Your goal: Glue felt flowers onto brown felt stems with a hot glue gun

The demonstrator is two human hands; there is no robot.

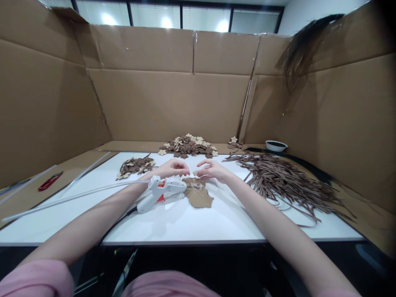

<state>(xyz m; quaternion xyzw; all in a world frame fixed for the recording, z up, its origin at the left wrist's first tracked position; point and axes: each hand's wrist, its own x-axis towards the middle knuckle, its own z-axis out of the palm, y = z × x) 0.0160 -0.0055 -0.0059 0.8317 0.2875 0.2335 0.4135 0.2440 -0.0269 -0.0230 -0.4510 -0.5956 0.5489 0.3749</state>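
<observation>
My left hand (175, 167) is above the white board, its fingers curled together; whatever might be in them is too small to make out. Facing it, my right hand (213, 170) has its thumb and fingers bent inward, and a tiny pale piece (195, 173) shows at their tips. Just below both hands lies a brown irregular sheet (199, 199) with shiny, glue-like strands on its upper part. A white hot glue gun (151, 194) with an orange trigger lies beside my left forearm, its nozzle towards the sheet. A long clear glue stick (77, 197) sticks out from its back.
Brown and cream flower cutouts (188, 146) are heaped at the back, with a smaller pile (136, 166) at left. Brown strips (281, 177) cover the right side. A white bowl (276, 145) stands behind them. A red cutter (50, 181) lies far left. Cardboard walls (173, 103) enclose the table.
</observation>
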